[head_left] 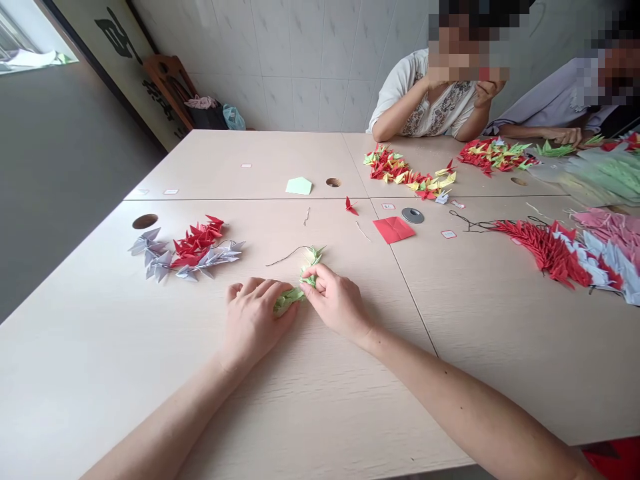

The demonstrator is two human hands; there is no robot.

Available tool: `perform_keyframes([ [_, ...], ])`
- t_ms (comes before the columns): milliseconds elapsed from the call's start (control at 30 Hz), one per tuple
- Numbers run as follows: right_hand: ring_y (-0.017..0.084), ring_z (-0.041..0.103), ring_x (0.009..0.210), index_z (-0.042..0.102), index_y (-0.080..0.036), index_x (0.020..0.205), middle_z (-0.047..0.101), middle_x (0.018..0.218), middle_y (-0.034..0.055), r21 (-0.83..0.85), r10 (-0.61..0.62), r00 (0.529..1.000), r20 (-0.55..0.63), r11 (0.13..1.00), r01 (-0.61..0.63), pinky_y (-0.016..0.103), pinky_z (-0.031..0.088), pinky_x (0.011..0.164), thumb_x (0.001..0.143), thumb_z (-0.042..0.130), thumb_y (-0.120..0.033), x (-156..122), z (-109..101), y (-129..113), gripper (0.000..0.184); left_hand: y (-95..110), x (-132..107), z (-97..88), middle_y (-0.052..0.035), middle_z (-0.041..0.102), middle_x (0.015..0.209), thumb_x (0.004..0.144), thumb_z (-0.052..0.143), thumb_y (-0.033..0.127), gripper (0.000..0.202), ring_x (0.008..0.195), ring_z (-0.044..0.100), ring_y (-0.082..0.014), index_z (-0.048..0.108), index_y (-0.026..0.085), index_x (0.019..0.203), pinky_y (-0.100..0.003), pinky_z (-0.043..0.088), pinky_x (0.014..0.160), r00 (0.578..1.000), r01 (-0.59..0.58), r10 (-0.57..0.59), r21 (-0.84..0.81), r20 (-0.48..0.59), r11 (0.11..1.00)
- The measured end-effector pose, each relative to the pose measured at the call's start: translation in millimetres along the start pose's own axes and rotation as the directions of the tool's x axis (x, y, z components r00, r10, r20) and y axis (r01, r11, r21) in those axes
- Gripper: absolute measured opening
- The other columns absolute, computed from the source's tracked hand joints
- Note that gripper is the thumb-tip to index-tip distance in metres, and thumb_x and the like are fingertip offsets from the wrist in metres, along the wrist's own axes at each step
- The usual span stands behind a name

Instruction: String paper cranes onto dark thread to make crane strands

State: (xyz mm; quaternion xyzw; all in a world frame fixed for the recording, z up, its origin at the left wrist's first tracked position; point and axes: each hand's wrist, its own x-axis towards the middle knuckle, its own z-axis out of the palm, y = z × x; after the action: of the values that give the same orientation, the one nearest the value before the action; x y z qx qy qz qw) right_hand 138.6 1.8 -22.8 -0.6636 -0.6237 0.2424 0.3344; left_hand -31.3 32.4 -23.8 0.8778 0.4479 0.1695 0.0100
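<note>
A string of pale green folded paper cranes (299, 288) lies on the light wooden table (310, 400) in front of me, with a thin dark thread (285, 256) trailing off to the left. My left hand (253, 320) is closed over the string's near end and presses it to the table. My right hand (336, 301) pinches the cranes a little further along. One green crane (315, 253) at the far tip sticks out free of both hands.
A chain of grey and red cranes (187, 252) lies to the left. A red folded sheet (393, 229), a metal ring (413, 215), a green sheet (299, 186) and more crane chains (560, 250) lie ahead and to the right. Two people sit across the table.
</note>
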Motion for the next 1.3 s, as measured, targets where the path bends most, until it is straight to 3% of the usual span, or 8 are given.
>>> perform_keyframes([
  [400, 0.011, 0.047, 0.05, 0.058, -0.022, 0.101, 0.053, 0.058, -0.0061, -0.076, -0.054, 0.998, -0.033, 0.996, 0.051, 0.021, 0.029, 0.054, 0.091, 0.049, -0.025, 6, -3, 8, 0.014, -4, 0, -5.1, -0.0015, 0.072, 0.107, 0.084, 0.059, 0.039, 0.021, 0.099, 0.059, -0.0272, 0.066, 0.029, 0.101, -0.041, 0.032, 0.081, 0.993, 0.081, -0.076, -0.052, 0.092, 0.995],
  [600, 0.011, 0.047, 0.051, 0.058, -0.02, 0.102, 0.053, 0.057, -0.0064, -0.061, -0.08, 0.997, -0.012, 0.995, 0.079, 0.021, 0.031, 0.055, 0.092, 0.049, -0.026, 3, -2, 7, 0.015, 4, 5, -14.8, -0.0047, 0.072, 0.107, 0.079, 0.066, 0.046, 0.04, 0.1, 0.059, -0.0307, 0.061, 0.028, 0.115, -0.043, 0.034, 0.083, 0.989, 0.004, -0.012, 0.054, 0.148, 0.999],
  [800, 0.011, 0.047, 0.051, 0.058, -0.021, 0.101, 0.052, 0.056, -0.0068, -0.031, -0.067, 0.998, 0.001, 0.997, 0.067, 0.021, 0.031, 0.054, 0.093, 0.047, -0.026, 3, -5, 7, 0.015, 9, 8, -9.9, -0.0045, 0.072, 0.095, 0.087, 0.057, 0.038, 0.022, 0.088, 0.062, -0.0258, 0.062, 0.025, 0.104, -0.036, 0.038, 0.07, 0.98, -0.048, 0.032, 0.076, 0.195, 0.996],
  [1000, 0.012, 0.048, 0.05, 0.058, -0.021, 0.1, 0.052, 0.053, -0.0071, -0.019, -0.083, 0.997, 0.01, 0.996, 0.083, 0.021, 0.032, 0.055, 0.093, 0.047, -0.027, 1, -3, 9, 0.015, -5, 0, -15.7, -0.0041, 0.074, 0.099, 0.088, 0.053, 0.031, 0.019, 0.09, 0.064, -0.0259, 0.066, 0.027, 0.101, -0.038, 0.039, 0.077, 0.991, -0.034, 0.025, 0.068, 0.134, 0.997],
  [1167, 0.01, 0.055, 0.056, 0.06, -0.022, 0.105, 0.07, 0.079, -0.0023, 0.035, -0.178, 0.981, -0.083, 0.983, 0.181, 0.021, 0.039, 0.06, 0.093, 0.05, -0.028, 5, -13, 11, 0.017, -10, -4, -28.4, -0.003, 0.074, 0.099, 0.085, 0.053, 0.027, 0.018, 0.091, 0.064, -0.0271, 0.068, 0.027, 0.095, -0.04, 0.038, 0.077, 0.982, -0.005, -0.011, 0.086, 0.187, 0.996],
  [1300, 0.01, 0.06, 0.066, 0.061, -0.021, 0.108, 0.072, 0.095, 0.0008, 0.059, -0.269, 0.956, -0.118, 0.959, 0.278, 0.022, 0.044, 0.063, 0.093, 0.044, -0.017, 15, -30, 19, 0.023, -12, -9, -37.7, -0.0023, 0.073, 0.089, 0.079, 0.055, 0.023, 0.015, 0.087, 0.064, -0.0283, 0.068, 0.027, 0.086, -0.043, 0.038, 0.078, 0.957, -0.017, -0.013, 0.101, 0.29, 0.995],
])
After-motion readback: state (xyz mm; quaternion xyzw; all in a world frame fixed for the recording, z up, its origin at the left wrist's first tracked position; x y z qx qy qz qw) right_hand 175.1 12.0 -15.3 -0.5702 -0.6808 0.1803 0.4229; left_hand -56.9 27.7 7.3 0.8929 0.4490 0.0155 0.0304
